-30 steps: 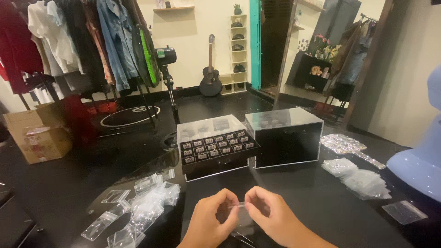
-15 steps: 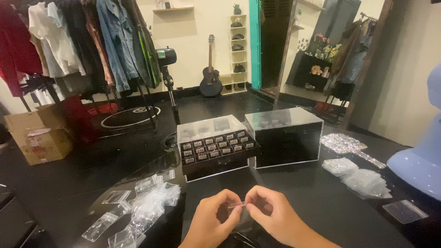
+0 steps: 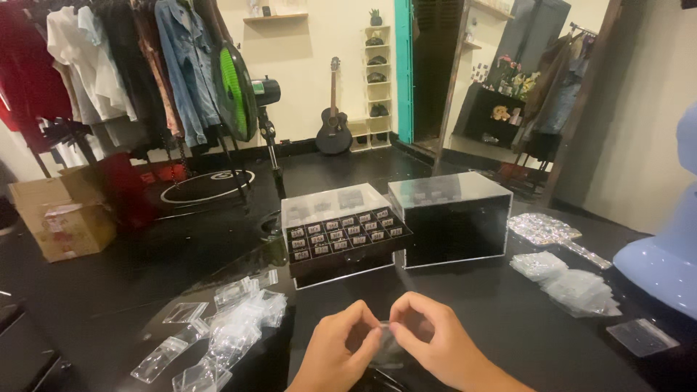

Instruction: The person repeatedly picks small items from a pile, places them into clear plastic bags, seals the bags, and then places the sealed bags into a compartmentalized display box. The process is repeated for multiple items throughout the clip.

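Note:
My left hand (image 3: 340, 354) and my right hand (image 3: 434, 341) meet at the bottom centre of the head view, fingertips pinched together on a small clear plastic bag (image 3: 388, 347). What the bag contains is too small to tell. Just beyond my hands stands a black display case (image 3: 344, 237) with a clear lid and rows of small tagged items. Beside it on the right is a second black case (image 3: 451, 218) with a clear cover.
A heap of small clear bags (image 3: 221, 334) lies left of my hands on the black table (image 3: 501, 305). More clear bags (image 3: 573, 283) lie on the right, beside a pale blue rounded object (image 3: 664, 254). Behind are a clothes rack (image 3: 109, 72), cardboard box (image 3: 62, 214) and guitar (image 3: 334, 131).
My hands have stayed together at the table's front edge, fingers shifting slightly on the small bag. Nothing else has moved.

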